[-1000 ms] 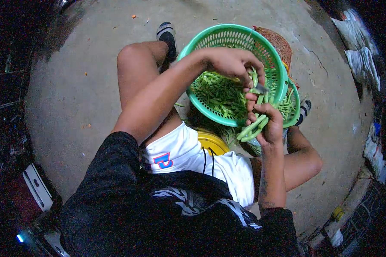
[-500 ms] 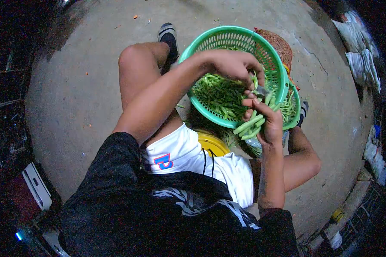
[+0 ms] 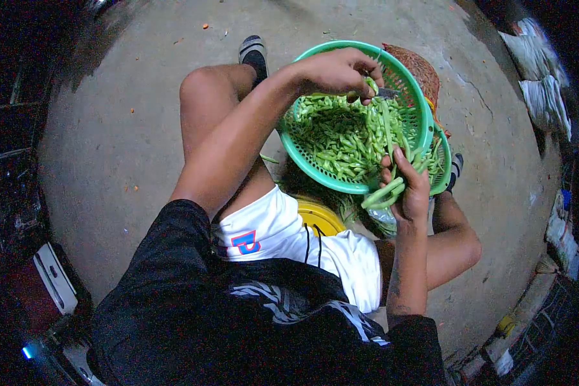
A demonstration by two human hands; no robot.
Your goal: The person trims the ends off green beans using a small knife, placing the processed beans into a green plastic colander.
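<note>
My left hand (image 3: 344, 74) is closed over the far part of the green basket (image 3: 296, 157). A small knife (image 3: 387, 93) shows its grey blade past the fingers, and its handle is hidden in my grip. A bit of green bean shows at those fingertips. Lower right, my right hand (image 3: 410, 186) is wrapped round several long green beans (image 3: 385, 193), whose ends stick out on both sides. One long strip of bean (image 3: 387, 125) stretches between the two hands. Beneath them, the basket holds a heap of cut green bean pieces (image 3: 341, 141).
A second green basket (image 3: 445, 174) with beans sits partly under the first. Behind stands a reddish mesh sack (image 3: 415, 67). I sit on a yellow seat (image 3: 321, 215) between my bent legs. White sacks (image 3: 543, 103) lie at the right edge of the concrete floor (image 3: 128, 212).
My left hand has moved up and left, away from my right hand, with the knife. A bean strip now spans the gap. The bean heap in the basket is more exposed and brighter.
</note>
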